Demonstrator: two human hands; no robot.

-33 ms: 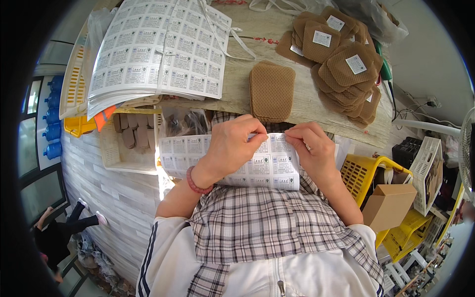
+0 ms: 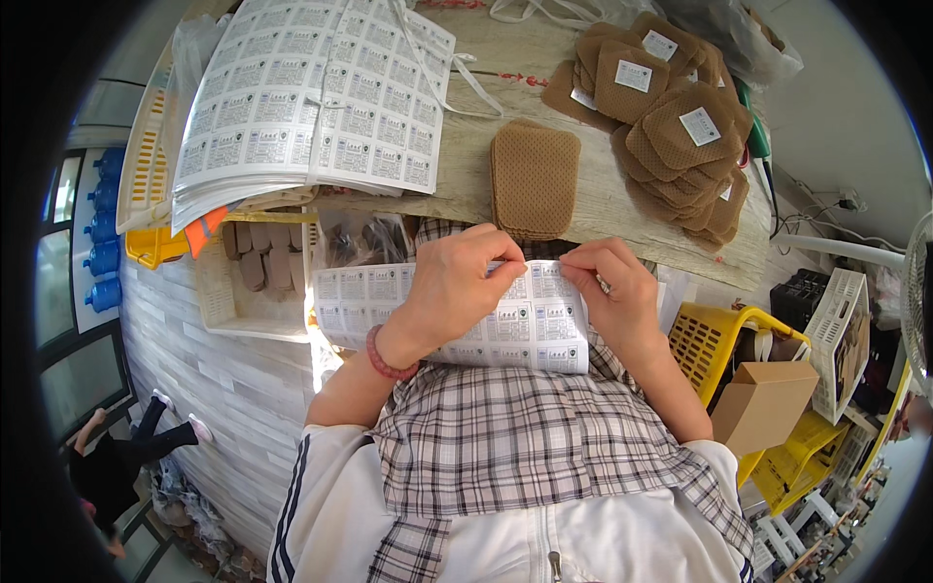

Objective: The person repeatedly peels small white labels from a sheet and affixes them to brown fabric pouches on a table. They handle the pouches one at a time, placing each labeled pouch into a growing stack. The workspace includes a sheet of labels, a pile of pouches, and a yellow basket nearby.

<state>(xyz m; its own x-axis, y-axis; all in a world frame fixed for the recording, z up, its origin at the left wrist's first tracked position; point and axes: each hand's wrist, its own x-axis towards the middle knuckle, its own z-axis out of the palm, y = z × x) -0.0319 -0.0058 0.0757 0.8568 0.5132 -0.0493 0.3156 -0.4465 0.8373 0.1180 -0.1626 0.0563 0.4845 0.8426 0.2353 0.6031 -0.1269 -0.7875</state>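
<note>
A strip of printed white labels (image 2: pixel 525 335) lies across my lap, below the table edge. My left hand (image 2: pixel 465 282) pinches its upper edge near the middle, fingertips closed. Close to the strip's right end, my right hand (image 2: pixel 614 290) grips the same edge between thumb and fingers. Just beyond my hands, a neat stack of brown mesh pads (image 2: pixel 535 180) with rounded corners rests at the front of the table. To its right is a loose heap of similar brown pads (image 2: pixel 671 151), several bearing white labels.
A thick pile of label sheets (image 2: pixel 311 97), tied with white strips, covers the table's left part. Below it, a white crate (image 2: pixel 219 311) holds brown pieces. Yellow baskets (image 2: pixel 702 340) and a cardboard box (image 2: pixel 766 403) stand at the right. Someone in dark clothes (image 2: pixel 112 466) is at the far left.
</note>
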